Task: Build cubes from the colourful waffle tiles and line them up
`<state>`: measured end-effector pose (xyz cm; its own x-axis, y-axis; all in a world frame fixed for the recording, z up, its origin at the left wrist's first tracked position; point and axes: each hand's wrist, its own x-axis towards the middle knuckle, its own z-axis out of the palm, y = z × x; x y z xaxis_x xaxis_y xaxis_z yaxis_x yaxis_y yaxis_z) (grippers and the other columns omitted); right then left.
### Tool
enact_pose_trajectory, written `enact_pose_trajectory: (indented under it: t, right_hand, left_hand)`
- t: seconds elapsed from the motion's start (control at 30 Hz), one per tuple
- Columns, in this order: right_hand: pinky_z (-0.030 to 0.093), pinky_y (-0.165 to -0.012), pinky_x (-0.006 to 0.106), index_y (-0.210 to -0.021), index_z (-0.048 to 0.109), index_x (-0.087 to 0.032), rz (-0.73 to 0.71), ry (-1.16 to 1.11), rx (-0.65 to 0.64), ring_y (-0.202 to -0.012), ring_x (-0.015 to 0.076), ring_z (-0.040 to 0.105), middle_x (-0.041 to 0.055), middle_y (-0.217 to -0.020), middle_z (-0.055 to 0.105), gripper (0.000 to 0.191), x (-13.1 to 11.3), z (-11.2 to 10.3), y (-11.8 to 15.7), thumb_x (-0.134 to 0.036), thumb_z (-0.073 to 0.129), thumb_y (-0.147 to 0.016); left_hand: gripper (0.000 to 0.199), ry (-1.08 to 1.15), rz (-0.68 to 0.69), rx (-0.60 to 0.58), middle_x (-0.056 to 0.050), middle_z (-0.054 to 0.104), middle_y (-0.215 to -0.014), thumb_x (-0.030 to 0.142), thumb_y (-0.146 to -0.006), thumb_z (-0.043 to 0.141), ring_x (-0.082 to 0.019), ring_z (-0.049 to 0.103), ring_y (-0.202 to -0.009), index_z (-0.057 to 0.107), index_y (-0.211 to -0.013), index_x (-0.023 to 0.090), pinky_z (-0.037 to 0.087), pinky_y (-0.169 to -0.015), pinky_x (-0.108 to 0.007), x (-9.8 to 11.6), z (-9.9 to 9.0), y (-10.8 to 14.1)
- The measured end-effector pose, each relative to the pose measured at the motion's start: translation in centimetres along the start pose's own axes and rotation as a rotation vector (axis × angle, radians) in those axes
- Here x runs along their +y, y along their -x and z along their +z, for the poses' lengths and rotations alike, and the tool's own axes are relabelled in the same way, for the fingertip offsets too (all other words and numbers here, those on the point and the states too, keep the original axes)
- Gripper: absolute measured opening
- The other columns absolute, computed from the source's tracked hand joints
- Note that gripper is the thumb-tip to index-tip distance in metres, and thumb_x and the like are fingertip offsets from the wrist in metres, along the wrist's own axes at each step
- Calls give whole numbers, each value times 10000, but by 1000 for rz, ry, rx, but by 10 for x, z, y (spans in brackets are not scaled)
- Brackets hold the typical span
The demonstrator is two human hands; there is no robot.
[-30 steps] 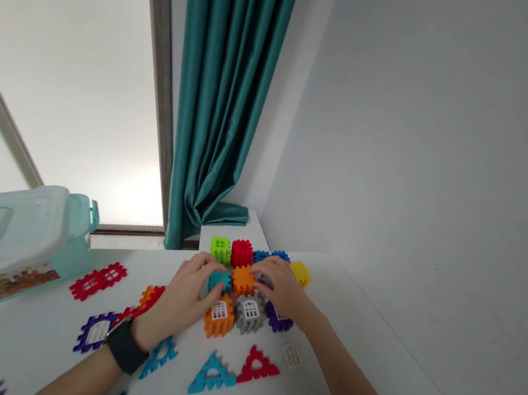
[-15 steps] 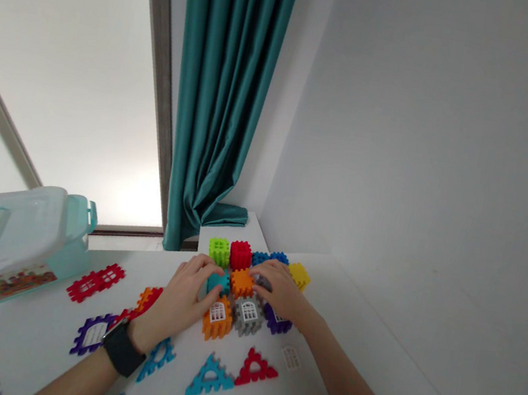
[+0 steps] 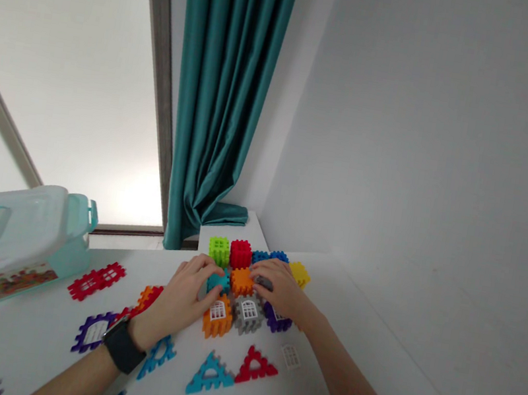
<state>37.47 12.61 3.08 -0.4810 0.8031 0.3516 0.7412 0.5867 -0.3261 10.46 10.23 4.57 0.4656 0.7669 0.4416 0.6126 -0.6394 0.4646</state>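
My left hand, with a dark watch at its wrist, has thumb and fingers around a teal block. My right hand is curled over a grey block, mostly hidden under the fingers. Between the hands lies an orange block. In front stand an orange window block, a grey window block and a purple block, partly covered by my right hand. Behind are a lime green block, a red block, blue blocks and a yellow block.
A lidded tub stands at the left. Nearby lie red window panels and a purple panel. Blue and red triangles and a white window piece lie in front. A wall rises at right.
Almost nothing differs. Both hands keep their places on the blocks, and the whole view has shifted very slightly.
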Motion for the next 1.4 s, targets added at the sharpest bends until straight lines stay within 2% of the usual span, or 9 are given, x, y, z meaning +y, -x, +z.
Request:
enact_pose_trajectory:
  t: [0.13,0.3,0.47,0.73,1.0,1.23,1.4]
  right_hand:
    - [415,-1006,459,-973,734,-243,-6,9,10,-1097,252,621,66,-1170,727,124,-7,-5,0,-190,669,-881]
    - [422,-1006,443,-986,734,-253,-59,-4,5,-1116,245,622,54,-1171,726,132,-29,-12,0,-193,660,-894]
    - [415,-1016,431,-1018,719,-253,-114,-30,-12,-1140,238,611,52,-1174,724,143,-53,-16,1,-193,638,-915]
    - [408,-1002,403,-1015,697,-240,-125,-63,-39,-1112,216,608,37,-1122,726,114,-78,-12,4,-211,605,-954]
    - [419,-993,417,-1035,687,-228,-140,-87,-52,-1089,235,607,62,-1108,724,140,-108,-3,5,-206,570,-963]
    - [413,-1019,415,-1039,683,-231,-174,-136,-52,-1097,238,604,58,-1124,716,141,-134,13,4,-196,594,-935]
    - [420,-995,420,-1033,680,-221,-192,-177,-57,-1085,245,605,65,-1108,715,130,-162,21,-1,-199,599,-934]
  left_hand:
    - [162,-18,-7,-31,-59,618,-1090,277,-936,546,-260,590,-1043,633,-1067,239,462,-897,-439,1,0,0]
    - [149,-60,-38,-51,-52,639,-1069,269,-935,536,-256,610,-1021,655,-1019,243,455,-872,-420,4,-3,0]
    - [145,-69,-65,-69,-45,662,-1057,259,-932,534,-243,629,-1008,666,-989,237,451,-866,-396,8,-13,0]
    - [139,-79,-64,-97,-37,700,-1017,252,-944,522,-232,642,-1001,658,-950,225,446,-867,-371,11,-29,7]
    - [173,-190,-44,-108,-48,693,-959,271,-949,499,-237,652,-900,666,-961,225,459,-828,-375,-3,-55,37]
    - [191,-245,-84,-163,-62,688,-934,264,-962,488,-233,653,-880,669,-934,209,474,-798,-346,-14,-88,75]
    - [157,-260,-121,-137,-61,695,-942,235,-939,521,-228,648,-892,675,-938,209,478,-797,-331,-24,-109,105]
